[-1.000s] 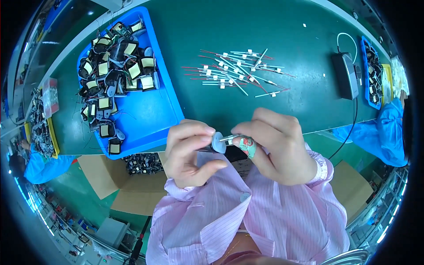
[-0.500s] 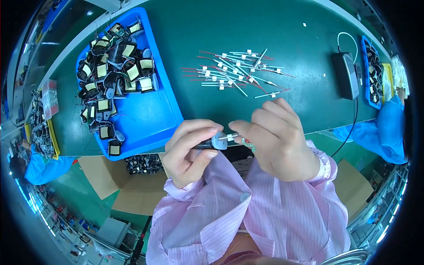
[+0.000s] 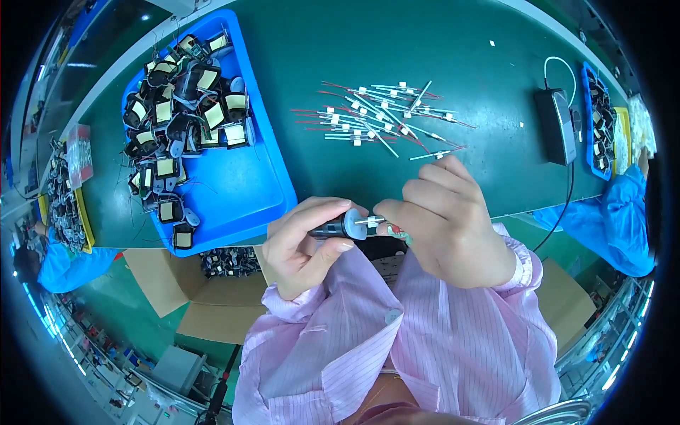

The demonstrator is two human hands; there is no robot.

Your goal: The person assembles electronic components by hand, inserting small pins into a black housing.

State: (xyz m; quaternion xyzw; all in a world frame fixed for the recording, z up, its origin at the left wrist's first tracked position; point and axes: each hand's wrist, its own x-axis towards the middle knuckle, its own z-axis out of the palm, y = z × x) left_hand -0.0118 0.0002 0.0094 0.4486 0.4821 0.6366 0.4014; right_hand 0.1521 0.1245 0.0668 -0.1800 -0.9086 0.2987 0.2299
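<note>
The left hand (image 3: 299, 246) grasps a black part (image 3: 329, 229); its grey cap (image 3: 353, 224) faces right. The right hand (image 3: 453, 225) pinches a rod (image 3: 372, 222) bearing a white clip. The rod's left end meets the cap; insertion depth cannot be told. Both items are located at the near edge of the green table (image 3: 340, 35), to the right of the blue tray (image 3: 230, 191). Similar parts (image 3: 165, 166) occupy the tray's far and left areas. Loose rods (image 3: 384, 105) with red wires lie beyond the hands. A black adapter (image 3: 554, 126) stands at right.
</note>
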